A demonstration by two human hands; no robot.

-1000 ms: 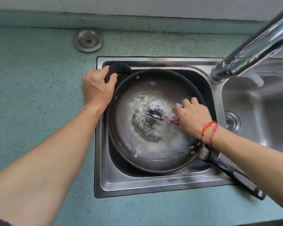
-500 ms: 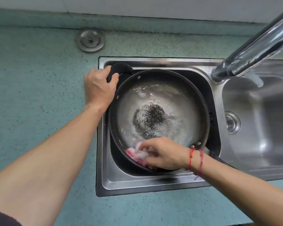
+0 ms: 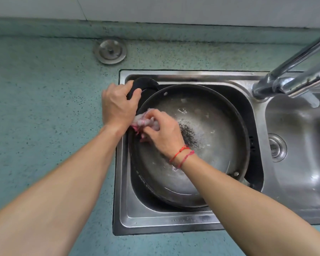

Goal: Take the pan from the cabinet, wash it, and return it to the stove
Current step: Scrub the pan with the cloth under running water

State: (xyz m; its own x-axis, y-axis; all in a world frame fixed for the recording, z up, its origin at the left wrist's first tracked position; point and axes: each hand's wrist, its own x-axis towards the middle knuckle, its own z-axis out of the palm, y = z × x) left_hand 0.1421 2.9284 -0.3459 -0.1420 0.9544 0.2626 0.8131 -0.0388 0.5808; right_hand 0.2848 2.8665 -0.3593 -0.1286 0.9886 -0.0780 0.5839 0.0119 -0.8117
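A person scrubs a pan [image 3: 201, 163] that sits in the left basin of a steel sink [image 3: 164, 222], below the tap [image 3: 294, 74]. The left hand [image 3: 116, 106] curls round the pan's small black loop handle [image 3: 146, 84] at the far left rim. The right hand [image 3: 163, 132] pinches a bunched pink cloth [image 3: 144, 122] and presses it against the inner wall, just beside the left wrist.

The pan nearly fills the basin and looks wet and soapy. A hard push sideways could likely twist the loop handle out of the steadying grip, rock the pan and slop water onto the counter [image 3: 44, 117]. The cloth hand could also knock into the other wrist, since the two are so close.

Half a second ago the cloth was working the near rim; a second ago it was right of centre. It has swept round to the left wall (the dark patch in the middle remains), while the left hand has kept its hold.
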